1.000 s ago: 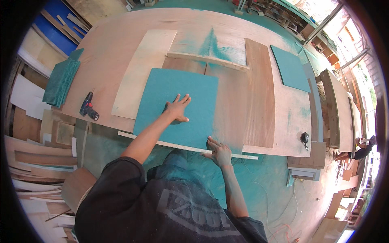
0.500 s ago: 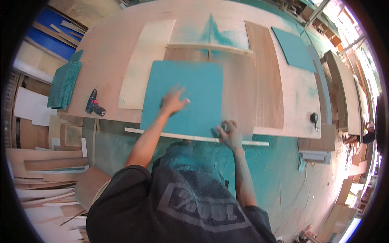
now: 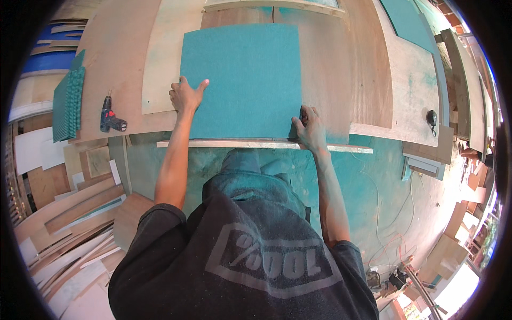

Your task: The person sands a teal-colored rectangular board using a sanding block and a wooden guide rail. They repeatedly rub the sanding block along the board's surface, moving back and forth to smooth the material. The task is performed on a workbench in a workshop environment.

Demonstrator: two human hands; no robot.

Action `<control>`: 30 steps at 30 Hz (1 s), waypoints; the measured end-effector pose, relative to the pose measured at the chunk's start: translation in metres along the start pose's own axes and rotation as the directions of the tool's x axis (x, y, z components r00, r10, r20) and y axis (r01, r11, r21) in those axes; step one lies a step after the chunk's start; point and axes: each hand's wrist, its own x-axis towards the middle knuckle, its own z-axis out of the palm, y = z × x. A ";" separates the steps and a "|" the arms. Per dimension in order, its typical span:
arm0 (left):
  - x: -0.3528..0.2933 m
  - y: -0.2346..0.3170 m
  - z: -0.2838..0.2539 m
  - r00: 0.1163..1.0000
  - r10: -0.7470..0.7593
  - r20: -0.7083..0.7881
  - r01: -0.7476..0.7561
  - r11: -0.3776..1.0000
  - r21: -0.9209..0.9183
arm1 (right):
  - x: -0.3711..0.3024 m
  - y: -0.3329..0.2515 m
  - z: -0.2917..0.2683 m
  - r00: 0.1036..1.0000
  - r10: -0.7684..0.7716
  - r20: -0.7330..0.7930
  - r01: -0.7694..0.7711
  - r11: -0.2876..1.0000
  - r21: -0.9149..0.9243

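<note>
- At the left edge of the teal panel (image 3: 242, 80), our left hand (image 3: 185, 97) is spread rather than clenched, thumb over the panel and fingers outside its edge.
- By the panel's near right corner, our right hand (image 3: 312, 128) has curled fingers; we cannot tell whether they pinch the edge or hide something small.
- Under and between our two hands, that one panel lies flat on the boards, its near side beside one pale strip (image 3: 234, 143). If we press harder on one side, it could skew; a bump from our body could knock the strip out of line, since both its ends stick out.
- Around the panel we count one pale board (image 3: 165, 69) on the left, one brown board (image 3: 370, 64) on the right and one crosspiece (image 3: 277, 5) beyond; a shove sideways might disturb them.
- Farther left lie one drill (image 3: 111, 117), near enough the table edge to fall if our arm swept it, and one stack of teal sheets (image 3: 66, 104), too tightly layered for us to count.
- Farther right we see one small black tool (image 3: 431, 118) and one more teal panel (image 3: 408, 24).
</note>
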 end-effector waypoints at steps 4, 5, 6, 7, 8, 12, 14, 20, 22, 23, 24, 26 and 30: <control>0.000 -0.001 0.002 0.999 0.026 -0.018 -0.027 1.000 -0.010 | 0.000 0.001 -0.003 1.000 0.011 0.007 -0.011 1.000 0.023; 0.000 -0.001 0.003 1.000 0.023 -0.014 -0.024 1.000 -0.010 | -0.001 0.001 -0.004 1.000 0.012 0.009 -0.012 1.000 0.017; -0.001 0.000 0.003 1.000 0.021 -0.012 -0.022 1.000 -0.011 | -0.001 0.001 -0.004 1.000 0.012 0.009 -0.012 1.000 0.012; -0.002 0.001 0.002 1.000 0.019 -0.010 -0.019 1.000 -0.011 | -0.001 0.001 -0.005 1.000 0.011 0.008 -0.011 1.000 0.007; -0.003 0.001 0.002 1.000 0.020 -0.008 -0.020 1.000 -0.012 | -0.001 0.001 -0.006 1.000 0.011 0.010 -0.011 1.000 0.014; -0.006 0.001 0.001 1.000 0.020 0.002 -0.020 1.000 -0.016 | -0.001 0.002 -0.006 1.000 0.018 0.007 -0.018 0.999 0.034; -0.006 0.003 -0.001 1.000 0.020 -0.001 -0.020 1.000 -0.016 | 0.000 0.002 -0.005 1.000 0.026 0.004 -0.026 0.999 0.034; -0.007 -0.001 0.002 0.998 0.045 -0.049 -0.046 0.999 -0.028 | -0.001 0.001 -0.006 0.999 0.049 0.021 -0.050 0.996 0.075; -0.005 0.000 0.003 0.996 0.056 -0.068 -0.059 0.997 -0.045 | 0.000 0.004 -0.007 1.000 -0.015 0.002 0.015 0.998 0.061; -0.005 0.000 0.003 0.997 0.051 -0.059 -0.054 0.998 -0.044 | -0.001 0.006 -0.007 1.000 -0.018 0.007 0.017 0.998 0.059; -0.005 -0.001 0.002 0.997 0.048 -0.052 -0.050 0.998 -0.042 | -0.002 0.005 -0.007 1.000 -0.021 0.011 0.020 0.998 0.058; -0.006 -0.001 0.002 0.998 0.045 -0.039 -0.046 0.998 -0.044 | -0.003 0.003 -0.009 1.000 -0.012 0.016 0.012 0.999 0.052; -0.013 -0.006 0.002 0.999 0.034 -0.026 -0.035 0.999 -0.030 | -0.005 0.002 -0.010 0.998 0.032 0.046 -0.033 0.999 0.038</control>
